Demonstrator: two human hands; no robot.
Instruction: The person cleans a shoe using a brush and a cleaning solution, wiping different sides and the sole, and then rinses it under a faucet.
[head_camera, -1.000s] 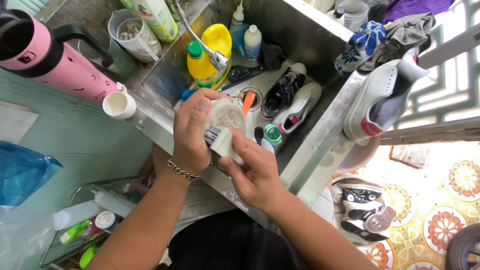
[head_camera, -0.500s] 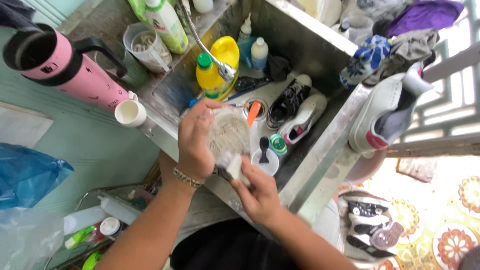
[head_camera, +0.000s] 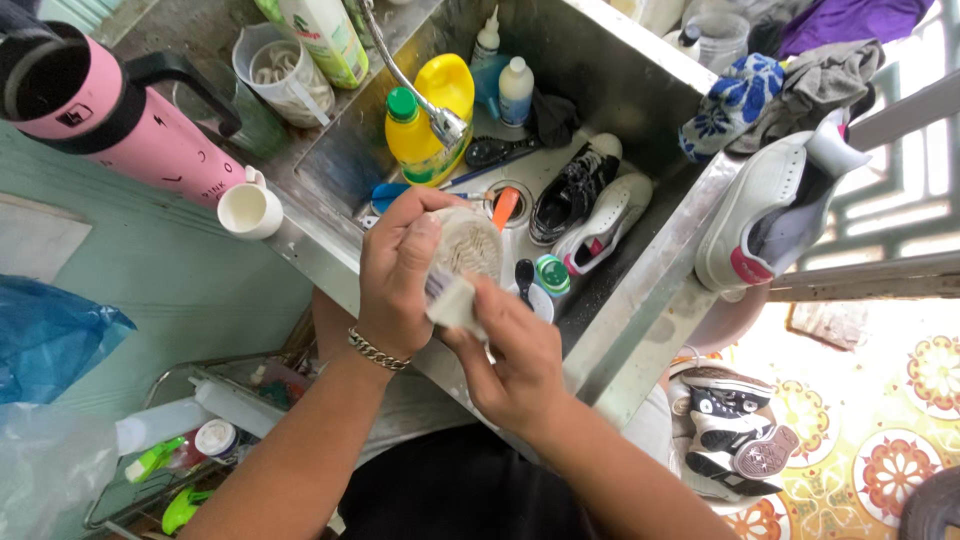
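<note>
The brush (head_camera: 452, 298) has slid back up the sole. Left hand (head_camera: 400, 275) clamps the shoe (head_camera: 468, 245) over the sink (head_camera: 640, 290), right hand (head_camera: 515, 350) grips the brush at six o'clock; short firm strokes seem best.

Counted two hands: left hand (head_camera: 397, 275), right hand (head_camera: 515, 355). One brush (head_camera: 452, 300), one dirty shoe sole (head_camera: 468, 243). Two shoes in sink: black shoe (head_camera: 570, 190), white shoe (head_camera: 605, 220). One yellow bottle (head_camera: 425, 120), one pink flask (head_camera: 120, 115), one white cup (head_camera: 248, 210).
</note>
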